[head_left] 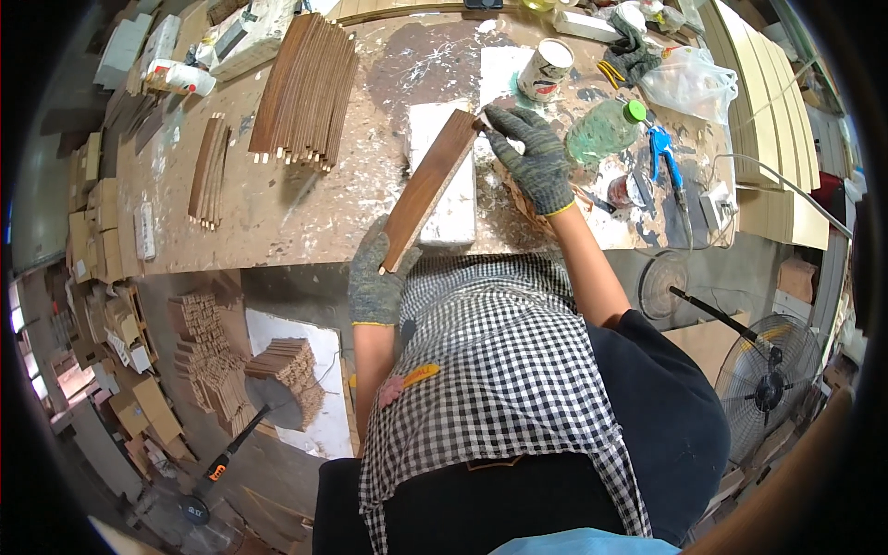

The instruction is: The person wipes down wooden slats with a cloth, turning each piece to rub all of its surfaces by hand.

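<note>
A brown wooden slat [430, 190] slants across in front of me, its near end tipped with a small pale peg. My left hand [375, 282], in a grey knit glove, grips that near end. At the slat's far end is my right hand [535, 159], gloved too, with its fingers drawn together. Something small and whitish shows at those fingers, too hidden to name. Beneath the slat lies a white paint-smeared block [453, 217]. A tall stack of similar slats [305, 88] with pale pegs lies to the left, and a smaller group [211, 171] lies beside it.
On the worn table [305, 227], a paper-wrapped can [546, 69], a green bottle [606, 131], a blue-handled tool [664, 157] and a plastic bag [689, 83] stand to the right. A white bottle [180, 78] lies far left. A fan [768, 388] stands below right.
</note>
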The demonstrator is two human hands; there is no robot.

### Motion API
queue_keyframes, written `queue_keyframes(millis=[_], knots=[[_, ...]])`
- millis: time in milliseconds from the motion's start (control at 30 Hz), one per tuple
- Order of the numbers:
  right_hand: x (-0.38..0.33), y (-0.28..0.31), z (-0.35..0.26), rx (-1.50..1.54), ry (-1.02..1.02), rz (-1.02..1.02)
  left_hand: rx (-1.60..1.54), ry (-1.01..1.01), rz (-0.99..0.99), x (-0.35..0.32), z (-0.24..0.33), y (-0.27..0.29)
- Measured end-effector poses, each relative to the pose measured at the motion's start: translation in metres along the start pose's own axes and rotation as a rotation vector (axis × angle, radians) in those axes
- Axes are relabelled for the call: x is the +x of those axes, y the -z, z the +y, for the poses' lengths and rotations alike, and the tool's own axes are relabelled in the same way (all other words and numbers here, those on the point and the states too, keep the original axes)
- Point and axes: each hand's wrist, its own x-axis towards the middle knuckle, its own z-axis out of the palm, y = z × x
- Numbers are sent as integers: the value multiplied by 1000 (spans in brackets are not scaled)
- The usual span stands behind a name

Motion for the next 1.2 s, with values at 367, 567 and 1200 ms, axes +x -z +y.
queue_keyframes(millis=[367,567,1200], knots=[[7,4,-1,-22,-3,-74,328,-189,-52,-2,-5,-2],[6,5,-19,244,-182,-54,30,-76,-18,-1,-1,0],[-5,38,66,993,-745,5,458,-150,-52,37,32,29]])
